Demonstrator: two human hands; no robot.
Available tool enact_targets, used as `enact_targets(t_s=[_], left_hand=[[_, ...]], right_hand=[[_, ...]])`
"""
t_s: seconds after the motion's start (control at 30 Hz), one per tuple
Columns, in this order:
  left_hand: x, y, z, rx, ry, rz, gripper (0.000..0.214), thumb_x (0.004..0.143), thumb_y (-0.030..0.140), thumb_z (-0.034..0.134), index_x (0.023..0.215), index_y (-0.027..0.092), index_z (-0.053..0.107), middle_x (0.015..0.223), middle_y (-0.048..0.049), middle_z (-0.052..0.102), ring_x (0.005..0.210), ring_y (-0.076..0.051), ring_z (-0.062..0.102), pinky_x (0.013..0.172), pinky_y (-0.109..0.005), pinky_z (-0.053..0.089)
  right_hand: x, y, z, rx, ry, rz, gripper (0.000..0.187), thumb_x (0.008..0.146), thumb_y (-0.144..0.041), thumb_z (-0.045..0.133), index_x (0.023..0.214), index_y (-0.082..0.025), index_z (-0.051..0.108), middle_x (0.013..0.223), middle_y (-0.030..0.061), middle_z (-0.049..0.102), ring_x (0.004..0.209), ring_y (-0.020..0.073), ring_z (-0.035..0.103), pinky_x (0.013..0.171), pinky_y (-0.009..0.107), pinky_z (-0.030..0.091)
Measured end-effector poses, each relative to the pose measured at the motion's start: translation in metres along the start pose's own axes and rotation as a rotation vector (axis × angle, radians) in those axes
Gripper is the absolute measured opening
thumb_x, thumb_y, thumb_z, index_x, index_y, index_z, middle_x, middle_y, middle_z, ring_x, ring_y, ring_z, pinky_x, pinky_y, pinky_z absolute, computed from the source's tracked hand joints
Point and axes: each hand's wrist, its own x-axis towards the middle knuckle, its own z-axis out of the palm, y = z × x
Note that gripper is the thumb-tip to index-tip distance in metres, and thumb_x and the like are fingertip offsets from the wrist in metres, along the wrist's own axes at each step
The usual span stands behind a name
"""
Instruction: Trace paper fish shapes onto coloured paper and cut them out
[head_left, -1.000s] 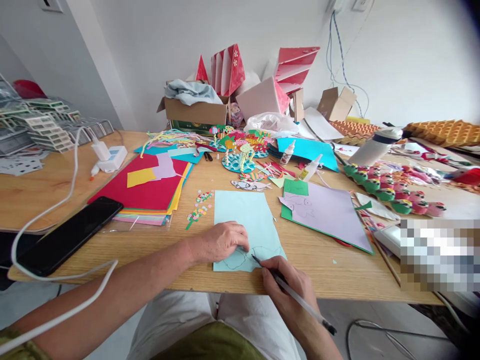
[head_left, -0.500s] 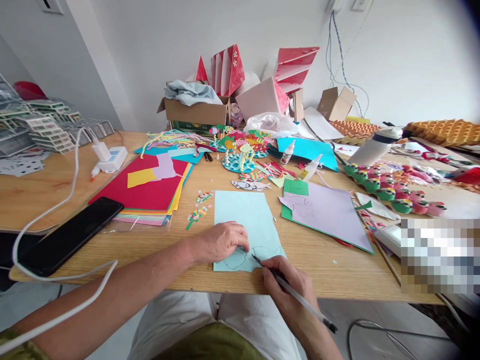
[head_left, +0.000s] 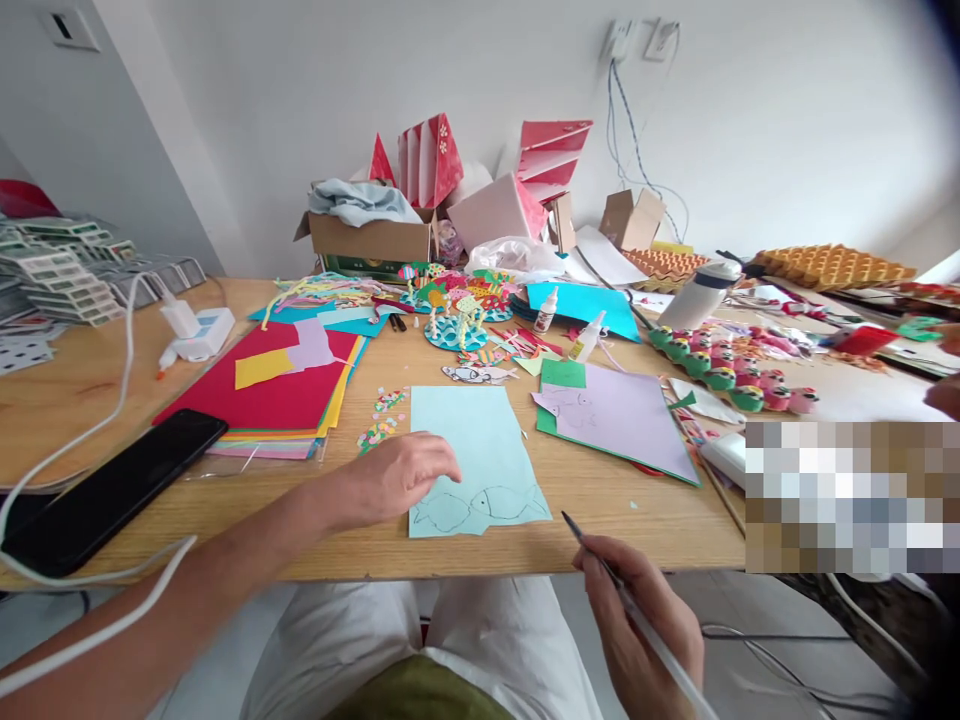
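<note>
Now pen (head_left: 646, 627) away from blue paper (head_left: 471, 425).

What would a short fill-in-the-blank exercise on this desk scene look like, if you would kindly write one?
1. The right hand holds a slim ____ with a pale barrel.
2. Two ____ are drawn on the light blue paper, along the edge nearest the person.
3. The yellow scrap lies on a large sheet coloured ____.
4. At the left, a white cable crosses near a black ____.

Missing words: pen; fish; red; phone.
</note>
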Motion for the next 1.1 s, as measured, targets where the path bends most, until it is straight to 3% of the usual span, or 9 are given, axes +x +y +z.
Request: enact_targets(t_s=[0.17,0.33,0.47,0.67,0.9,1.1], left_hand=[[-0.033,0.007,0.015,0.178,-0.034,-0.075,0.027,0.083,0.006,0.042,0.103,0.017,0.056,0.102,-0.0064,0.059,0.093,-0.017,0.056,0.082,-0.029,0.047],[-0.061,0.015,0.039,0.306,0.082,-0.120,0.033,0.080,0.009,0.047,0.111,0.020,0.051,0.115,-0.0075,0.054,0.106,-0.019,0.052,0.091,-0.034,0.045],[-0.074,0.026,0.040,0.307,0.161,-0.132,0.035,0.080,0.008,0.045,0.111,0.022,0.050,0.118,-0.0061,0.053,0.108,-0.019,0.051,0.092,-0.033,0.046],[-0.081,0.034,0.036,0.274,0.125,-0.146,0.026,0.082,0.008,0.042,0.103,0.019,0.054,0.116,-0.0066,0.054,0.107,-0.017,0.051,0.093,-0.031,0.045],[-0.079,0.040,0.039,0.341,0.109,-0.105,0.027,0.083,0.010,0.043,0.106,0.016,0.055,0.116,-0.0094,0.056,0.109,-0.020,0.051,0.094,-0.034,0.045],[-0.073,0.048,0.039,0.335,0.109,-0.079,0.027,0.083,0.009,0.042,0.106,0.016,0.055,0.112,-0.0089,0.056,0.107,-0.020,0.050,0.094,-0.036,0.043]], right_hand=[[-0.004,0.001,0.000,0.009,-0.004,-0.062,0.015,0.079,-0.031,0.053,0.082,-0.023,0.064,0.071,0.0028,0.067,0.061,0.0151,0.062,0.062,0.023,0.047],[-0.006,0.006,-0.005,-0.046,-0.049,-0.048,0.016,0.081,-0.034,0.050,0.085,-0.024,0.062,0.070,0.0013,0.067,0.062,0.0151,0.062,0.061,0.023,0.046],[-0.006,0.010,-0.006,-0.127,-0.079,-0.009,0.015,0.081,-0.037,0.049,0.087,-0.025,0.057,0.070,0.0008,0.067,0.064,0.0160,0.064,0.056,0.022,0.046],[-0.004,0.008,-0.003,-0.118,-0.189,-0.121,0.012,0.079,-0.035,0.051,0.085,-0.025,0.055,0.069,0.0001,0.067,0.061,0.0149,0.063,0.054,0.020,0.047],[-0.004,-0.016,0.016,0.071,-0.311,-0.093,0.010,0.081,-0.031,0.049,0.083,-0.023,0.055,0.065,-0.0005,0.065,0.057,0.0133,0.060,0.052,0.019,0.046],[0.007,-0.028,0.035,0.088,-0.454,-0.098,0.014,0.083,-0.032,0.045,0.083,-0.022,0.055,0.063,-0.0014,0.064,0.054,0.0131,0.059,0.047,0.020,0.043]])
